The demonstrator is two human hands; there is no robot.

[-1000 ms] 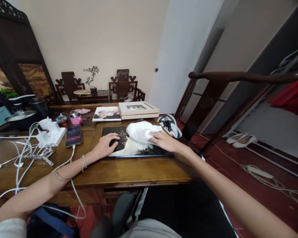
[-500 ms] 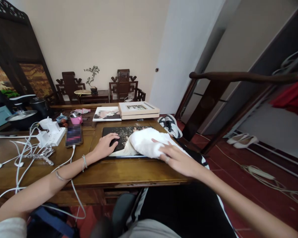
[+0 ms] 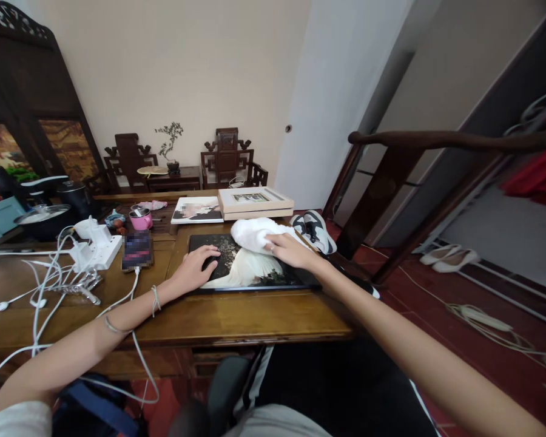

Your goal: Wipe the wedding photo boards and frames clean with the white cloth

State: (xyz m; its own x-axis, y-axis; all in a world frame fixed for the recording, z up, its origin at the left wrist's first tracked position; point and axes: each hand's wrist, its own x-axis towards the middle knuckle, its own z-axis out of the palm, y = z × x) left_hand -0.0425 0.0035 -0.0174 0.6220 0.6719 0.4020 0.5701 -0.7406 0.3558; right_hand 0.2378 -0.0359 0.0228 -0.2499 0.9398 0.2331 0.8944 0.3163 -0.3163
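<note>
The wooden bench (image 3: 255,315) runs across in front of me, and a dark wooden chair back (image 3: 382,188) rises at my right. On the bench, near its front edge, my picture panel (image 3: 255,270) lies flat, a dark, glossy print with a broad white shape across it. Beyond the panel, towards the bench's far side, sits a pale flat box (image 3: 250,209) with a small picture on its top. A bunched white cloth (image 3: 253,235) rests over the panel's far edge, right of the middle. Just left of the box lies a thin white-edged print (image 3: 198,209).

My right hand (image 3: 293,250) has its fingers closed on the near side of the cloth, over the panel. My left hand (image 3: 193,267) rests on the panel's left end, fingers apart and lightly bent, holding nothing.

To the left, a white power strip (image 3: 101,249) sits among tangled cables, with a phone (image 3: 137,250) just beside it, a cable plugged into its near end. Smallest is the pink cup (image 3: 141,220), behind the phone.
</note>
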